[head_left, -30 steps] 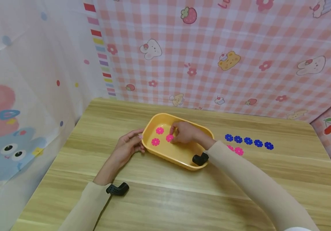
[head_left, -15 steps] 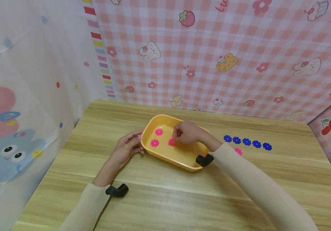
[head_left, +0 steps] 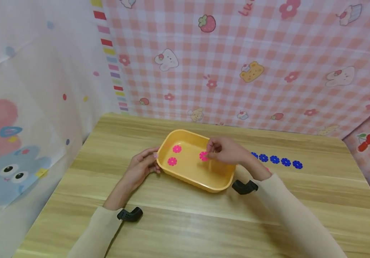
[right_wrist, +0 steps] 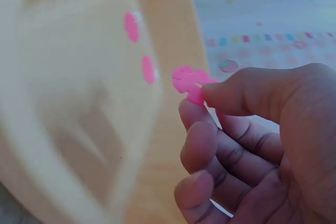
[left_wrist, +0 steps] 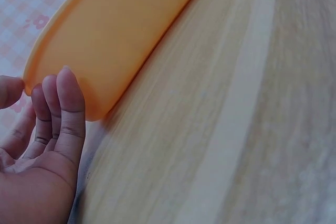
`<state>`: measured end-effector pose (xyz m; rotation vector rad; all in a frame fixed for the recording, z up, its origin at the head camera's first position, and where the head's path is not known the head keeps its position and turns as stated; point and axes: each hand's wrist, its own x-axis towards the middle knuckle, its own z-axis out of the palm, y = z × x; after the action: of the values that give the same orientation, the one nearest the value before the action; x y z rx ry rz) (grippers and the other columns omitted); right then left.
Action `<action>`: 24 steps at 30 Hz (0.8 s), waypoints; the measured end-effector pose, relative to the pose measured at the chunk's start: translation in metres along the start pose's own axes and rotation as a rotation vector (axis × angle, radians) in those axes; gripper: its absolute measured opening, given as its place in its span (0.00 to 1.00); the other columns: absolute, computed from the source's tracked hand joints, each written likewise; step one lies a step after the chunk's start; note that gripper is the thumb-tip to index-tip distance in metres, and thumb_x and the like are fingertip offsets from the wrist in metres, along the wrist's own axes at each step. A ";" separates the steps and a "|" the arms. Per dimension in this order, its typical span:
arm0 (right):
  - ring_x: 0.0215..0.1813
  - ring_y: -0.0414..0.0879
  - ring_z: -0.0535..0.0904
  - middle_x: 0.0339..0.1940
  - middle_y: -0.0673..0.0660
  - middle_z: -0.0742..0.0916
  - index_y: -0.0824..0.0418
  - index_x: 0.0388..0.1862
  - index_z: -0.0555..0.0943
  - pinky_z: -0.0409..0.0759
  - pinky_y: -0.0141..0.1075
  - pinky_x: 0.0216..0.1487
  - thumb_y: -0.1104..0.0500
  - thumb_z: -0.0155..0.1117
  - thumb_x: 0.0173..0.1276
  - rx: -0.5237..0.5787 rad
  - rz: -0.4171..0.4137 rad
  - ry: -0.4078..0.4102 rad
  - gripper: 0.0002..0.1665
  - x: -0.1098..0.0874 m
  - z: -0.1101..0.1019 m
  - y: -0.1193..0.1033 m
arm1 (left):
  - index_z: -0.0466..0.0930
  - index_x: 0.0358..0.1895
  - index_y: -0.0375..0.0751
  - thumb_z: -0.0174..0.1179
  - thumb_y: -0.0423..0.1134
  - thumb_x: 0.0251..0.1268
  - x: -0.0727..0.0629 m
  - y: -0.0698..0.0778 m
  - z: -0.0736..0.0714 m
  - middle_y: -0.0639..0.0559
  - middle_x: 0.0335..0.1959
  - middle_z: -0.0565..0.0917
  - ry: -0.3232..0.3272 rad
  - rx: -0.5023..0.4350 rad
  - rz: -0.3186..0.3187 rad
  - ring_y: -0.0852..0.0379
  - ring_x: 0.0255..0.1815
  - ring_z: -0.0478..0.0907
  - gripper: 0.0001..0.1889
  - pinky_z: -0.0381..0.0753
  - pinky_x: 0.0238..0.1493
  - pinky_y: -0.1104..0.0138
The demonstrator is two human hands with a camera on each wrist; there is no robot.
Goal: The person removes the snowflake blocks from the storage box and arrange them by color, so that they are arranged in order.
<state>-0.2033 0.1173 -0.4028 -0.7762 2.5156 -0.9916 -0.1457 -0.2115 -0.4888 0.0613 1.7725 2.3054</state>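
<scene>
In the head view my right hand (head_left: 225,150) is above the right half of the yellow plastic basin (head_left: 185,175), pinching a pink snowflake disc (head_left: 203,156) between thumb and index finger. The right wrist view shows this held disc (right_wrist: 189,80) tilted at the fingertips, the other fingers loosely curled. Two more pink discs (head_left: 176,148) lie on the basin floor toward its left end. My left hand (head_left: 141,166) holds the basin's left end: the left wrist view has one fingertip on the rim (left_wrist: 26,85) and the other fingers (left_wrist: 71,103) along the outer wall.
A row of several blue snowflake discs (head_left: 274,159) lies on the wooden table (head_left: 185,222) right of the basin, the leftmost partly behind my right wrist. A bit of a pink disc (head_left: 267,169) shows beside that wrist. Printed cloth (head_left: 185,79) hangs along the table's back.
My right hand has moved right and up from the basin floor, carrying the pink disc. The left hand stays at the basin's left end. The view has tipped slightly upward.
</scene>
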 end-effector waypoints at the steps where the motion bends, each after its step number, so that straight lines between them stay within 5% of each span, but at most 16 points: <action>1: 0.32 0.44 0.75 0.31 0.51 0.84 0.57 0.37 0.81 0.75 0.32 0.33 0.60 0.70 0.68 0.015 -0.003 0.018 0.05 -0.004 0.001 0.001 | 0.64 0.73 0.27 0.52 0.35 0.80 -0.001 0.000 -0.001 0.53 0.31 0.82 0.003 0.002 -0.001 0.59 0.30 0.80 0.25 0.89 0.36 0.69; 16: 0.34 0.53 0.82 0.38 0.62 0.87 0.59 0.43 0.80 0.86 0.38 0.33 0.59 0.66 0.72 0.246 0.115 0.254 0.06 -0.057 0.003 0.014 | 0.65 0.73 0.27 0.54 0.36 0.80 -0.005 0.001 -0.002 0.53 0.31 0.82 0.016 0.007 -0.002 0.59 0.31 0.80 0.26 0.89 0.37 0.68; 21: 0.33 0.58 0.81 0.37 0.65 0.86 0.61 0.44 0.78 0.80 0.33 0.29 0.58 0.66 0.73 0.288 0.145 0.326 0.08 -0.075 -0.004 0.020 | 0.67 0.72 0.28 0.54 0.36 0.80 -0.003 0.001 0.002 0.53 0.30 0.82 0.018 0.004 0.001 0.59 0.31 0.81 0.24 0.89 0.37 0.69; 24: 0.29 0.53 0.79 0.35 0.62 0.85 0.63 0.45 0.78 0.76 0.32 0.25 0.57 0.66 0.74 0.310 0.166 0.367 0.10 -0.088 -0.009 0.025 | 0.67 0.72 0.29 0.53 0.36 0.80 -0.001 0.002 0.004 0.53 0.30 0.82 0.015 0.005 0.004 0.59 0.31 0.81 0.24 0.89 0.37 0.69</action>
<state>-0.1465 0.1896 -0.4053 -0.3096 2.5674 -1.5300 -0.1440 -0.2085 -0.4860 0.0480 1.7868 2.3109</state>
